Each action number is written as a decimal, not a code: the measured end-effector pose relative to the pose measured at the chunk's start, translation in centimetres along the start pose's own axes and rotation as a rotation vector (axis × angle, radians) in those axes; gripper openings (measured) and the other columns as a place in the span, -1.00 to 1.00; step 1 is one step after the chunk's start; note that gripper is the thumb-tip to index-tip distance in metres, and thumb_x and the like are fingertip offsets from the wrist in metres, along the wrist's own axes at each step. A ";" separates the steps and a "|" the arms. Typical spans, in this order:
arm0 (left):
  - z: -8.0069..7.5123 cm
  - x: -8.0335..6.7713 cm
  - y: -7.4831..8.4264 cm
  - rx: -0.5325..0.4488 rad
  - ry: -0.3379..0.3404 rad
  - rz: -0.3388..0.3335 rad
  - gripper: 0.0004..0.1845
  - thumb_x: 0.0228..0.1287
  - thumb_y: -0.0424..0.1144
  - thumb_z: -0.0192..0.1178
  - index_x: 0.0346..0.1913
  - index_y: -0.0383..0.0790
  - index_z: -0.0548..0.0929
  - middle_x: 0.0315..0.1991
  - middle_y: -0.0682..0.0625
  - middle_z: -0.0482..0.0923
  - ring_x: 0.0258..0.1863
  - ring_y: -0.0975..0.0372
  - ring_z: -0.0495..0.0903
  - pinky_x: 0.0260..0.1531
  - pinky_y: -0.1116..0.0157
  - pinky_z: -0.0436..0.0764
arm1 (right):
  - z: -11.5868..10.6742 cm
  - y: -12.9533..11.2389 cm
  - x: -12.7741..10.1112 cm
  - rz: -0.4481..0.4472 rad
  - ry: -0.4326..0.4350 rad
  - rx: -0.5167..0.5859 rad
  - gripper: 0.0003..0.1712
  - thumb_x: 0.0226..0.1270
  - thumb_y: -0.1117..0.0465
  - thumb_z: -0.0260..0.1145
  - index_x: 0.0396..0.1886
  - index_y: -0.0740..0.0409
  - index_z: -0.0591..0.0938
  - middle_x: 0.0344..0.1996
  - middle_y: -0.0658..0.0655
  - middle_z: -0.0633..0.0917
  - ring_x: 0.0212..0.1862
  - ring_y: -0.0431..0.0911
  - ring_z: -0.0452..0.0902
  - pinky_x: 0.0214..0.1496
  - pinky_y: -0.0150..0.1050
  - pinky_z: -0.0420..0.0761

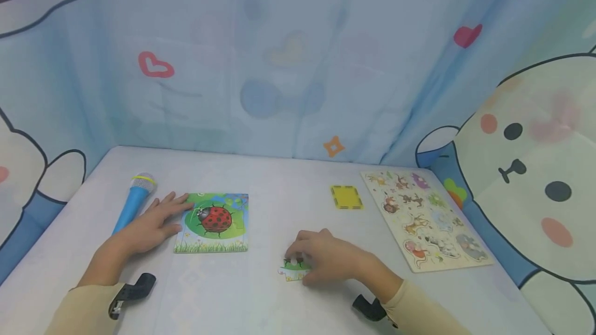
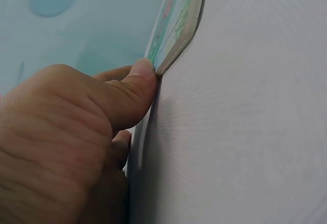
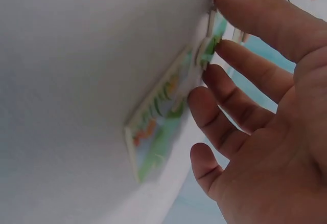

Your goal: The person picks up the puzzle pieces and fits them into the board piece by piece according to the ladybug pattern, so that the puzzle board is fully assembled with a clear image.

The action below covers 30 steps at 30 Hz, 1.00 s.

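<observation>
The ladybug puzzle (image 1: 217, 221) lies flat on the table, left of the middle. My left hand (image 1: 151, 225) rests at its left edge, fingers spread and fingertips reaching onto its upper left corner. In the left wrist view, the thumb touches the edge of the puzzle board (image 2: 176, 42). On the table right of centre, my right hand (image 1: 328, 256) bends over a green grass-patterned puzzle piece (image 1: 294, 271), fingertips touching it. The right wrist view shows loosely bent fingers around that piece and another printed piece (image 3: 162, 119) beside it, which the hand hides in the head view.
A blue toy microphone (image 1: 134, 200) lies behind the left forearm. Toward the back sits a yellow square (image 1: 346, 197). An animal puzzle board (image 1: 426, 221) lies at the right. A printed curtain (image 1: 288, 61) hangs behind the white table (image 1: 223, 293).
</observation>
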State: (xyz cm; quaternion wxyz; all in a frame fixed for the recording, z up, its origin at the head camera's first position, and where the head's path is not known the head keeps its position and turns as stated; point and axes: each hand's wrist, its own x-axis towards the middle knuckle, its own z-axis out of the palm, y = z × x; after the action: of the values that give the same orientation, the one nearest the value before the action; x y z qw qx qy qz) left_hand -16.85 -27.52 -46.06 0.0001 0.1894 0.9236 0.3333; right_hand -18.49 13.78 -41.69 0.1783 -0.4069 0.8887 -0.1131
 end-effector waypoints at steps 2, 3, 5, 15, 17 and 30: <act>0.0 0.1 -0.1 0.006 -0.001 -0.011 -0.45 0.34 -0.35 0.16 0.38 -0.25 0.39 0.48 -0.29 0.08 0.48 -0.22 -0.17 0.42 -0.18 -0.23 | 0.1 0.0 0.0 0.004 0.007 -0.002 -0.48 0.01 0.12 0.53 0.03 -0.27 0.64 -0.22 -0.31 0.52 -0.23 -0.34 0.40 -0.04 -0.21 0.37; 0.0 0.1 -0.1 0.008 -0.002 -0.017 -0.45 0.35 -0.35 0.15 0.39 -0.24 0.39 0.48 -0.28 0.07 0.48 -0.22 -0.18 0.43 -0.17 -0.23 | 0.1 0.0 0.0 0.004 0.011 -0.002 -0.49 0.02 0.13 0.53 0.02 -0.27 0.64 -0.23 -0.31 0.52 -0.24 -0.33 0.40 -0.04 -0.21 0.37; 0.0 0.1 -0.2 0.010 -0.002 -0.024 -0.45 0.35 -0.35 0.15 0.39 -0.24 0.38 0.49 -0.28 0.07 0.49 -0.21 -0.19 0.43 -0.16 -0.24 | 0.1 -0.1 0.1 -0.010 0.028 -0.009 -0.51 0.03 0.14 0.51 0.01 -0.25 0.64 -0.24 -0.31 0.53 -0.25 -0.32 0.39 -0.05 -0.21 0.36; 0.1 -0.2 -0.3 0.001 0.011 -0.010 -0.46 0.35 -0.33 0.16 0.38 -0.25 0.39 0.47 -0.29 0.10 0.47 -0.23 -0.15 0.42 -0.18 -0.21 | -0.4 -0.4 2.2 -0.099 0.111 -0.061 -0.52 0.06 0.12 0.48 0.04 -0.19 0.62 -0.22 -0.27 0.51 -0.27 -0.30 0.39 -0.12 -0.26 0.34; 0.1 -0.2 -0.3 -0.001 0.014 -0.011 -0.46 0.35 -0.33 0.17 0.38 -0.25 0.40 0.47 -0.29 0.10 0.47 -0.24 -0.15 0.42 -0.18 -0.21 | -0.6 -0.6 2.7 -0.117 0.126 -0.069 -0.52 0.06 0.13 0.47 0.05 -0.16 0.63 -0.22 -0.25 0.52 -0.27 -0.30 0.38 -0.12 -0.26 0.33; 0.2 0.0 -0.3 0.005 0.017 -0.010 -0.46 0.33 -0.35 0.17 0.37 -0.24 0.41 0.47 -0.27 0.11 0.48 -0.22 -0.15 0.42 -0.19 -0.20 | -1.2 -1.7 5.5 -0.168 0.186 -0.073 -0.57 0.11 0.16 0.42 0.03 -0.12 0.65 -0.20 -0.17 0.55 -0.20 -0.26 0.47 -0.12 -0.23 0.31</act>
State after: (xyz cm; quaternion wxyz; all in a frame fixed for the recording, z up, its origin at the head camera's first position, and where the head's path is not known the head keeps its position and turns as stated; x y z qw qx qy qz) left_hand -16.97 -27.62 -46.42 -0.0066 0.1821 0.9252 0.3328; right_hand -21.17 8.56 -41.24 0.0700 -0.4740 0.8677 -0.1327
